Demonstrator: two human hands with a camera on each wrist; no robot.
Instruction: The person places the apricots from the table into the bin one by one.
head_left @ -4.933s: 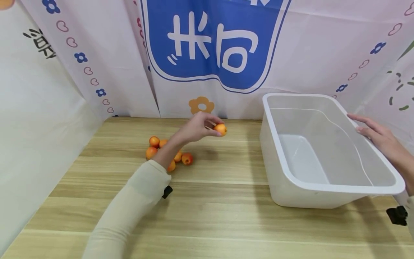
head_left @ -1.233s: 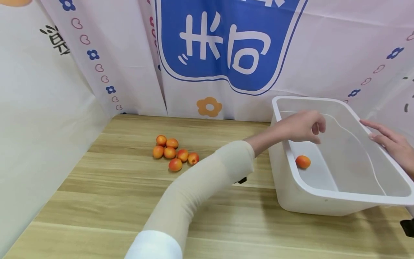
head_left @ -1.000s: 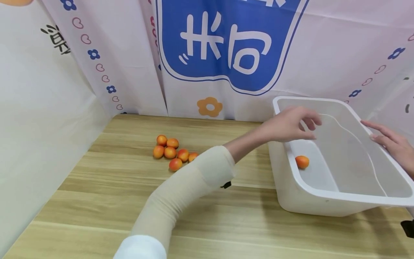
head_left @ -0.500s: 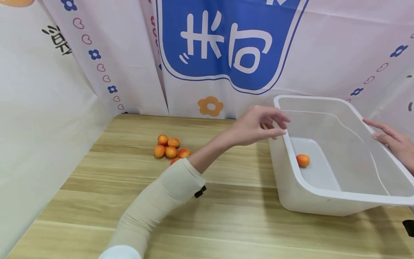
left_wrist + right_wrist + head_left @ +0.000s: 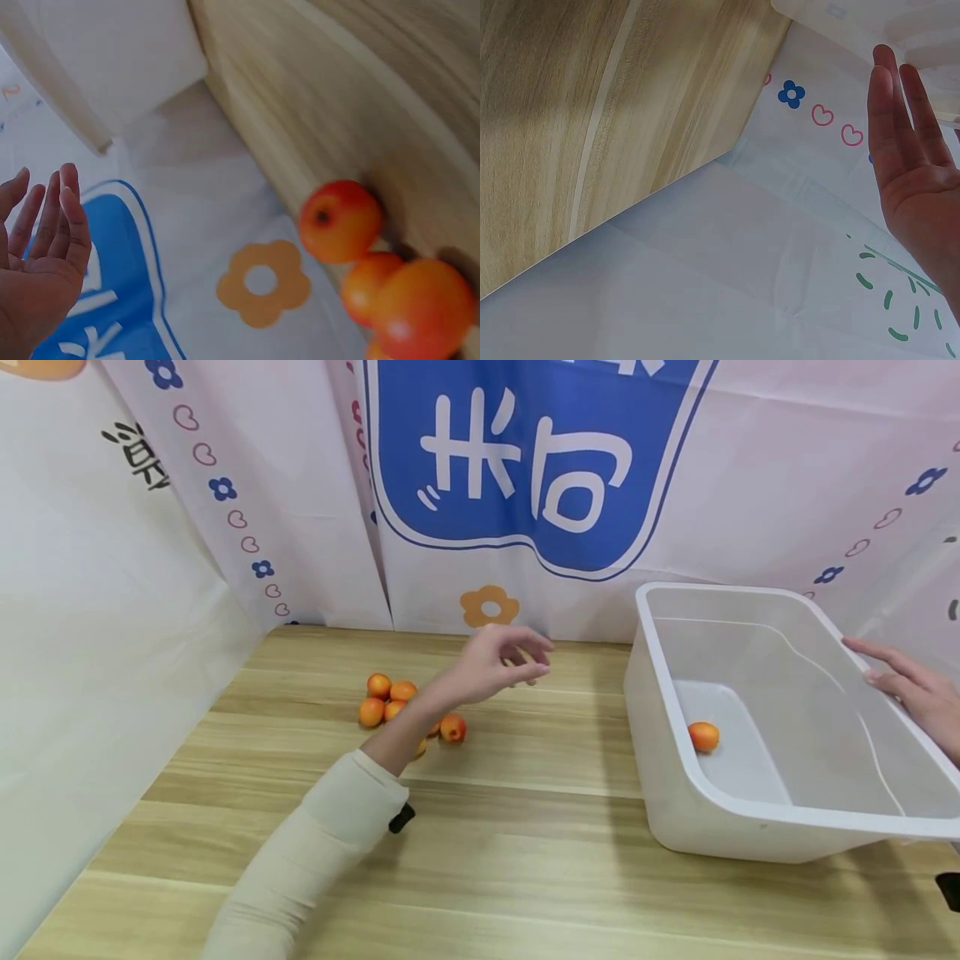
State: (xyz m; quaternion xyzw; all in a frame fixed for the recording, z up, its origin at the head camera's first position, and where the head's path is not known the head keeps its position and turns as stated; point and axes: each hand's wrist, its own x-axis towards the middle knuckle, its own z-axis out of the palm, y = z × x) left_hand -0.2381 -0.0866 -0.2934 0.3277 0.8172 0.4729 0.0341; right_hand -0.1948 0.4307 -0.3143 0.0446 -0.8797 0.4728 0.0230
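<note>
My left hand (image 5: 501, 664) hovers over the back middle of the table, its fingers loosely bent and nothing in them. Below and left of it lies a cluster of several small orange-red apricots (image 5: 453, 728), partly covered by my forearm. The left wrist view shows the empty palm (image 5: 49, 262) and some apricots (image 5: 341, 221) beside it. One more apricot (image 5: 703, 737) lies on the floor of the white plastic bin (image 5: 810, 817), near its left wall. My right hand (image 5: 918, 697) rests on the bin's right rim with extended fingers, also seen along the wall in the right wrist view.
The wooden table (image 5: 510, 877) meets a printed cloth backdrop (image 5: 315, 552) at the back. White cloth also hangs at the left and right sides. The deep bin takes up the table's right side, its high walls rising between the apricot cluster and my right hand.
Earlier my left hand held an apricot over the table; later one lay in the bin. The emptied hand has since moved left, out over the table. My right hand has stayed on the rim.
</note>
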